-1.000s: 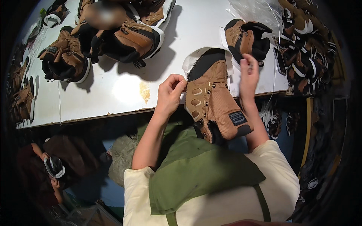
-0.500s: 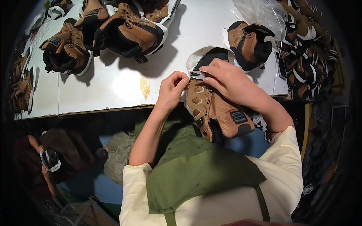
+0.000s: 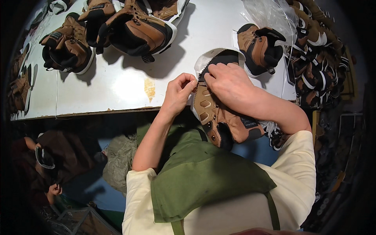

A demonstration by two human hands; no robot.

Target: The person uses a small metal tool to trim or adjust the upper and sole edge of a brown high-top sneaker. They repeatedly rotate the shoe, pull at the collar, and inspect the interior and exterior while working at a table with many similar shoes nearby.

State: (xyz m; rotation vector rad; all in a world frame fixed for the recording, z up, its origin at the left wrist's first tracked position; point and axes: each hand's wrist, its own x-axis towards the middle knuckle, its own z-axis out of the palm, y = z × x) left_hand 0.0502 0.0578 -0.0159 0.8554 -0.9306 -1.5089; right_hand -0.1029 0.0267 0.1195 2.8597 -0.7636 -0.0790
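Note:
A brown and tan shoe upper (image 3: 205, 102) with black lining and a white edge lies across the table's front edge, its collar end hanging toward my apron. At its left edge my left hand (image 3: 179, 93) pinches thumb and forefinger together; what is between them is too small to make out. My right hand (image 3: 231, 83) is curled over the upper's black lining, fingers bent inward. It is closed around small pointed thread snips, now mostly hidden under the fingers.
On the white table (image 3: 121, 92) several brown boots (image 3: 139, 33) stand at the back left, and another boot (image 3: 260, 49) stands at the right beside clear plastic (image 3: 270, 17). Stacked uppers (image 3: 319, 58) fill the far right. Another person's hand (image 3: 55, 189) shows at lower left.
My right hand has turned and curled inward over the upper, and the snips' blades, visible before, are now mostly covered. My left hand keeps its pinch in nearly the same place.

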